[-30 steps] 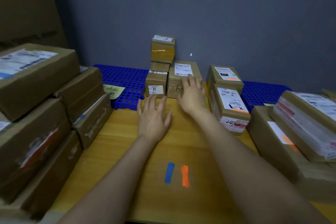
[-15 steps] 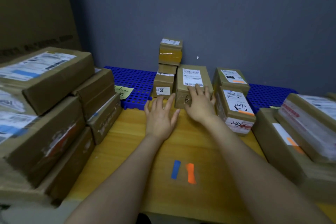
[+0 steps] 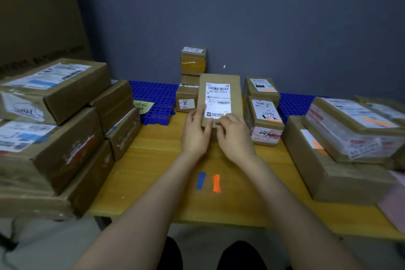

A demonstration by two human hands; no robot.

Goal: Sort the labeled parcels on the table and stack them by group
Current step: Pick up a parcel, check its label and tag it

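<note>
Hands meet in the middle of the frame on one brown parcel [image 3: 220, 79]. The left hand [image 3: 195, 132] grips its lower left edge, with the thumb lying on the front face beside the white shipping label [image 3: 218, 98]. The right hand [image 3: 235, 136] has its fingers curled over the lower right corner — so both hands hold it. The parcel stands tilted up with its labeled face toward the camera. Its lower end is hidden behind the hands, so whether it touches the desk [image 3: 153, 160] cannot be told.

Just left of it is a small box marked "30" [image 3: 186, 101], and behind that a narrow stack of small boxes [image 3: 193, 61] rises against the grey wall. Just right is a parcel with handwritten numbers [image 3: 265, 125], with another parcel [image 3: 260, 91] behind it. At the back of the desk lies a blue perforated mat [image 3: 157, 98] with a yellow note [image 3: 143, 106] on it. Large cartons are stacked at the left of the frame [image 3: 54, 98] and at the right [image 3: 341, 160]. Below the hands — toward the front edge — a blue tape strip [image 3: 201, 180] and an orange tape strip [image 3: 216, 183] sit side by side on the wood.
</note>
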